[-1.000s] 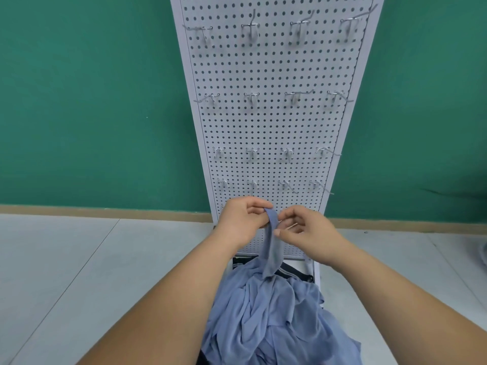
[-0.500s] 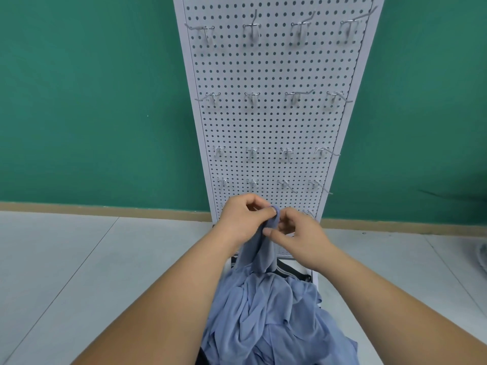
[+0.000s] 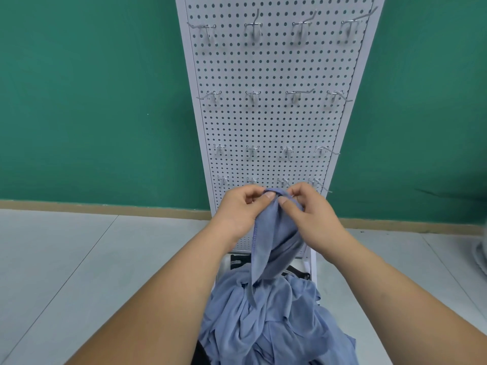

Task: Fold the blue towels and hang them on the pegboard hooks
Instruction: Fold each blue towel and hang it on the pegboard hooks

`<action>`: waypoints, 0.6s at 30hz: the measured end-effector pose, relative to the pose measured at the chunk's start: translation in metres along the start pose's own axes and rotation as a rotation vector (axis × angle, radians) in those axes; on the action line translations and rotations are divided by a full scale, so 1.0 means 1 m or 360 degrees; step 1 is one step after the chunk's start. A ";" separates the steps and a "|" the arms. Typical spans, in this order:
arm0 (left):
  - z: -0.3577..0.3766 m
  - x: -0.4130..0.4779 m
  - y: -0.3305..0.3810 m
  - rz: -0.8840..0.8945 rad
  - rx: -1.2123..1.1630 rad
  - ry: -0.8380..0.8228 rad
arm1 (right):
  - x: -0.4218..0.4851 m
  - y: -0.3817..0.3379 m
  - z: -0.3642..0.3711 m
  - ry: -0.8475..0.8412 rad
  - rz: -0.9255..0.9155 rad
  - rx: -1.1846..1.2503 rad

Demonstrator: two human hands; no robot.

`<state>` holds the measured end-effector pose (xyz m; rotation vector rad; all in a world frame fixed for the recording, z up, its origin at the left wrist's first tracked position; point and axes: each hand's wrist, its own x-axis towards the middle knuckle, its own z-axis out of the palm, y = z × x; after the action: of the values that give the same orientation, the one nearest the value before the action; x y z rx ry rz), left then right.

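A blue towel (image 3: 271,241) hangs from both hands in front of the white pegboard (image 3: 274,122). My left hand (image 3: 241,209) pinches its top edge between thumb and fingers. My right hand (image 3: 308,212) pinches the same edge just to the right, the two hands almost touching. The towel's lower part trails into a crumpled pile of blue towels (image 3: 268,320) below. Rows of bare metal hooks (image 3: 253,96) stick out of the board; the lowest row sits just behind my fingers.
The pegboard stands on a white frame (image 3: 312,262) against a green wall (image 3: 92,101). Grey tiled floor (image 3: 79,259) spreads left and right. A dark object (image 3: 237,260) lies under the towel pile. A pale thing shows at the right edge (image 3: 482,256).
Both hands have lifted the towel's edge higher toward the lowest hook row and drawn closer together; more of the towel has come up out of the pile.
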<state>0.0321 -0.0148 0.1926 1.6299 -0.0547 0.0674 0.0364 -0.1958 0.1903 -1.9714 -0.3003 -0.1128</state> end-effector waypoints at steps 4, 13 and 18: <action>-0.001 -0.002 -0.001 0.0008 0.0055 0.0030 | 0.000 0.005 -0.005 -0.0001 -0.0064 -0.0227; -0.005 -0.001 0.000 0.0231 0.0170 0.0194 | 0.006 0.018 -0.020 0.0214 -0.0089 -0.1252; -0.010 -0.001 0.006 0.0342 0.0128 0.0326 | 0.005 0.021 -0.027 0.0257 0.0032 -0.1276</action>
<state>0.0307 -0.0055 0.1987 1.6846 -0.0705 0.4055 0.0484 -0.2277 0.1840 -2.7352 -0.1318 -0.4302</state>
